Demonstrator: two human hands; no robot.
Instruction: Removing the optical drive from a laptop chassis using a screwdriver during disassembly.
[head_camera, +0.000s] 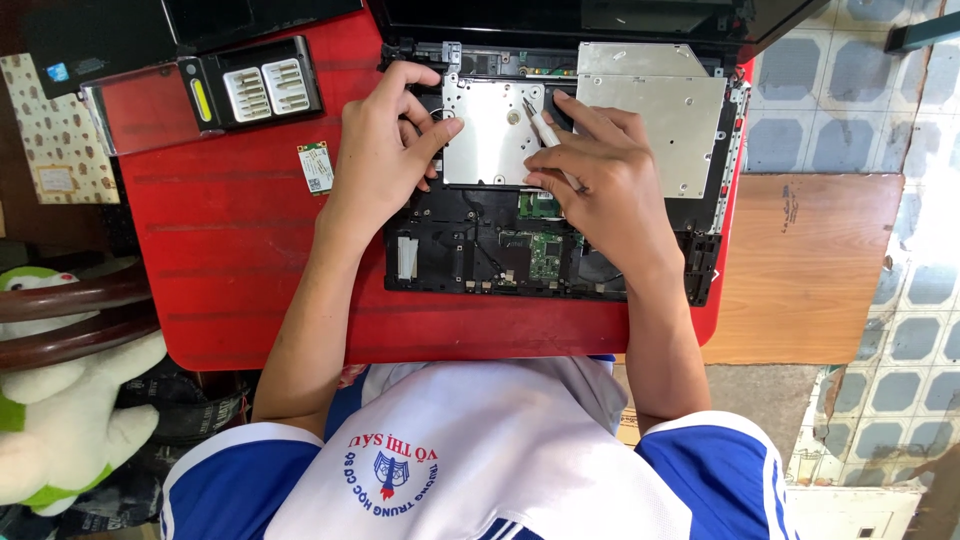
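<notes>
An opened black laptop base (440, 255) lies on a red table (240, 240), its circuit board and metal parts exposed. My left hand (385, 150) rests on the left edge of a silver metal plate (490, 135), thumb pressing on it. My right hand (600, 170) grips a small white-handled screwdriver (537, 125) with its tip down on that plate. A larger silver drive cover (660, 110) sits to the right of the plate.
A black screwdriver bit case (255, 90) lies open at the table's back left, with a small green circuit card (315, 167) near it. A wooden board (810, 265) sticks out on the right over tiled floor. A plush toy (60, 420) sits lower left.
</notes>
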